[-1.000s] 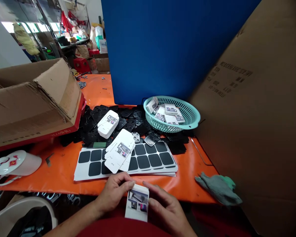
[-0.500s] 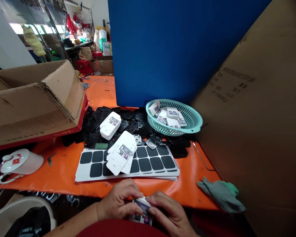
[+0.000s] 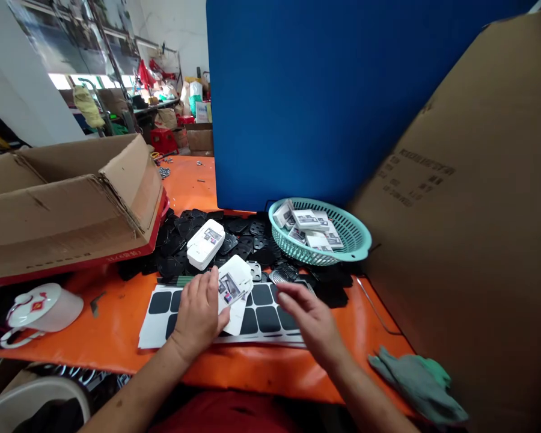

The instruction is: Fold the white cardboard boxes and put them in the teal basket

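Observation:
My left hand (image 3: pixel 197 310) lies over the left side of a small pile of flat white printed cards (image 3: pixel 240 270), its thumb and fingers around the top card. The left end of that pile is hidden under the hand. Above the right part of the sheets of black rounded-square stickers (image 3: pixel 261 294), my right hand (image 3: pixel 313 319) hovers with thumb and fingers apart and nothing in it. A thicker stack of the same white cards (image 3: pixel 206 243) sits behind the pile. Small printed white boxes (image 3: pixel 307 220) lie in the turquoise basket (image 3: pixel 349 237).
Black flat parts (image 3: pixel 180 231) are heaped behind the sheets. An open cardboard box (image 3: pixel 58 216) and a white lidded mug (image 3: pixel 47 307) stand left. A large carton (image 3: pixel 469 228) and a blue panel (image 3: pixel 297 102) close off the right and back. Grey-green gloves (image 3: pixel 417 382) lie front right.
The small box held low in both hands has left them; one more box appears in the basket. My left hand has moved up onto the cards, my right hand up over the sheets.

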`<control>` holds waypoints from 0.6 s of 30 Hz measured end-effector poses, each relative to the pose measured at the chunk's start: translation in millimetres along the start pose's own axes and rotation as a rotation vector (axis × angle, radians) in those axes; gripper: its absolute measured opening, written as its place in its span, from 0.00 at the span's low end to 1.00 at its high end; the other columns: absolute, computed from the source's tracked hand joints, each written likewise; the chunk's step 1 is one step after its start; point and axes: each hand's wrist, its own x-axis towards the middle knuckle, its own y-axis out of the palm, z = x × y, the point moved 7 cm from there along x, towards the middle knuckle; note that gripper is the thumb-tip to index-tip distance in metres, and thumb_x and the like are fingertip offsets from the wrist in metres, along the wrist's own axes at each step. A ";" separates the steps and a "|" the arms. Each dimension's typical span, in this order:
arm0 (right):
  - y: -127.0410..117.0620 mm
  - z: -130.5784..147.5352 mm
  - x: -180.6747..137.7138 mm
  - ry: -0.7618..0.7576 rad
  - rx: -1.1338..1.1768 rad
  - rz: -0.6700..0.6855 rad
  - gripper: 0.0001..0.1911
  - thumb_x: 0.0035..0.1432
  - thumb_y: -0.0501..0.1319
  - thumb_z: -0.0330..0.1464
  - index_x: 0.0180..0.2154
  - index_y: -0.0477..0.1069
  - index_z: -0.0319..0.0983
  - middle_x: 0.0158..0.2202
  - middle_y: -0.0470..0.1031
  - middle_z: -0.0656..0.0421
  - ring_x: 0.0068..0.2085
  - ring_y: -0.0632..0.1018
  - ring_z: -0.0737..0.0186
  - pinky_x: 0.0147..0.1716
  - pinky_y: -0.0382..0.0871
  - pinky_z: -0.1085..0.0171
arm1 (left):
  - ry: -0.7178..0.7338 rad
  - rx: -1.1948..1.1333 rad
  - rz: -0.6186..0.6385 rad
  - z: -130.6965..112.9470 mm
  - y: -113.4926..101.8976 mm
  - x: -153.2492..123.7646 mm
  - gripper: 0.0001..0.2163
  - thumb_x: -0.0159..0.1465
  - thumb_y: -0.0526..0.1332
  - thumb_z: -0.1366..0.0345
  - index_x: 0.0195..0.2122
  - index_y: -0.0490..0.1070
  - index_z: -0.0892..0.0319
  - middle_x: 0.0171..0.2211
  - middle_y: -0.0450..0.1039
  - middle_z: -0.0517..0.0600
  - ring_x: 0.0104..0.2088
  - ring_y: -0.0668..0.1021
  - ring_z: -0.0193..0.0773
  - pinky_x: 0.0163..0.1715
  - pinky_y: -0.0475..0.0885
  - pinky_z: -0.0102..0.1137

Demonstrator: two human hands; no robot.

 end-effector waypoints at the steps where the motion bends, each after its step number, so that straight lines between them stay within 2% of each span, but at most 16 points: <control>1: 16.9 2.4 -7.2 -0.060 -0.054 0.072 0.17 0.56 0.65 0.43 0.43 0.76 0.39 0.40 0.78 0.53 0.40 0.77 0.57 0.42 0.73 0.59 | 0.044 0.002 -0.054 -4.9 -6.1 -0.5 0.38 0.57 0.63 0.66 0.65 0.47 0.71 0.52 0.68 0.68 0.52 0.71 0.59 0.50 0.68 0.50; 3: 42.0 6.8 -16.8 -0.122 -0.078 0.129 0.18 0.57 0.63 0.40 0.48 0.74 0.40 0.43 0.77 0.53 0.38 0.76 0.59 0.40 0.72 0.60 | 0.128 -0.010 -0.138 -14.5 -15.9 -2.1 0.36 0.58 0.62 0.67 0.65 0.47 0.69 0.53 0.67 0.68 0.53 0.71 0.59 0.51 0.68 0.51; 6: 59.1 2.6 -18.3 0.021 0.066 0.116 0.26 0.53 0.66 0.39 0.53 0.69 0.40 0.47 0.74 0.52 0.30 0.73 0.65 0.34 0.72 0.62 | 0.243 -0.047 -0.192 -25.6 -22.5 -5.5 0.32 0.59 0.61 0.67 0.63 0.51 0.69 0.53 0.67 0.68 0.51 0.72 0.58 0.47 0.71 0.48; 8: 61.6 -2.9 -19.0 0.149 0.196 0.109 0.26 0.50 0.68 0.39 0.51 0.70 0.40 0.46 0.74 0.54 0.28 0.72 0.69 0.30 0.71 0.65 | 0.304 -0.064 -0.186 -29.8 -22.9 -8.3 0.29 0.58 0.60 0.69 0.60 0.55 0.71 0.51 0.68 0.70 0.50 0.73 0.57 0.45 0.73 0.46; 10: 60.5 -5.3 -23.1 0.214 0.265 0.136 0.24 0.49 0.70 0.39 0.47 0.72 0.39 0.41 0.74 0.57 0.25 0.70 0.71 0.25 0.69 0.67 | 0.343 -0.073 -0.175 -31.8 -23.4 -10.9 0.27 0.57 0.60 0.71 0.58 0.58 0.71 0.50 0.69 0.70 0.49 0.74 0.56 0.44 0.74 0.46; 12: 55.7 -3.6 -30.1 0.197 0.237 0.162 0.18 0.48 0.70 0.39 0.40 0.73 0.39 0.35 0.73 0.60 0.23 0.69 0.72 0.22 0.68 0.69 | 0.384 -0.077 -0.193 -34.4 -26.8 -13.3 0.25 0.57 0.59 0.72 0.56 0.60 0.71 0.49 0.71 0.69 0.49 0.74 0.56 0.45 0.74 0.48; 14: 51.2 -1.4 -39.8 0.160 0.172 0.191 0.14 0.49 0.70 0.39 0.35 0.72 0.39 0.34 0.72 0.61 0.21 0.71 0.72 0.21 0.69 0.69 | 0.432 -0.086 -0.218 -38.8 -31.0 -14.9 0.23 0.57 0.59 0.74 0.55 0.61 0.71 0.48 0.72 0.68 0.49 0.75 0.54 0.48 0.72 0.51; 16: 51.8 -3.1 -51.9 0.181 0.191 0.265 0.15 0.50 0.69 0.39 0.36 0.70 0.40 0.39 0.73 0.60 0.20 0.73 0.72 0.20 0.70 0.69 | 0.471 -0.118 -0.224 -43.9 -33.4 -15.3 0.21 0.58 0.57 0.75 0.54 0.62 0.70 0.48 0.73 0.67 0.50 0.75 0.53 0.52 0.69 0.55; 18: 54.8 -9.4 -64.6 0.272 0.259 0.356 0.18 0.51 0.69 0.41 0.41 0.70 0.42 0.41 0.74 0.59 0.18 0.73 0.74 0.16 0.66 0.71 | 0.500 -0.174 -0.218 -49.5 -34.0 -16.1 0.21 0.58 0.55 0.75 0.54 0.62 0.70 0.49 0.73 0.67 0.52 0.74 0.53 0.54 0.67 0.56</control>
